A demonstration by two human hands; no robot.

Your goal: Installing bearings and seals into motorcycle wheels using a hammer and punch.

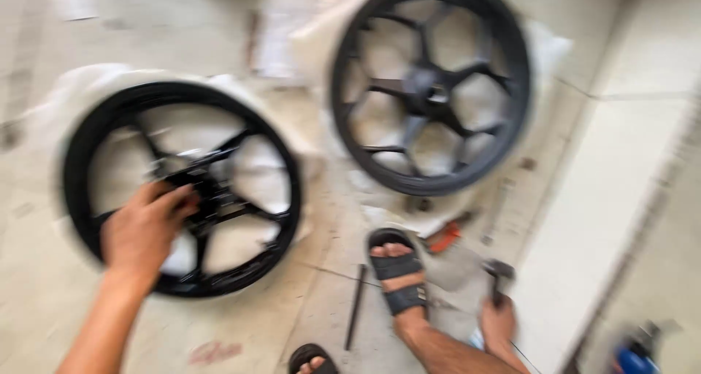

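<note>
— What are we seeing nearest to us?

— We are looking down at a sandalled foot (398, 275) on the floor (44, 301), a thin dark rod (355, 306) lying beside it. Our right hand (499, 321) is gripping a dark-headed tool (499, 275), fingers closed round its handle.

— And the left hand (144, 232)?

— It is resting on the hub of the near black wheel (181, 189), lying flat to the left; fingers curled over the spokes, though blur is hiding how firmly.

— Farther off?

— A second black wheel (431, 86) is lying to the right, well apart, on pale wrapping (281, 31).
</note>
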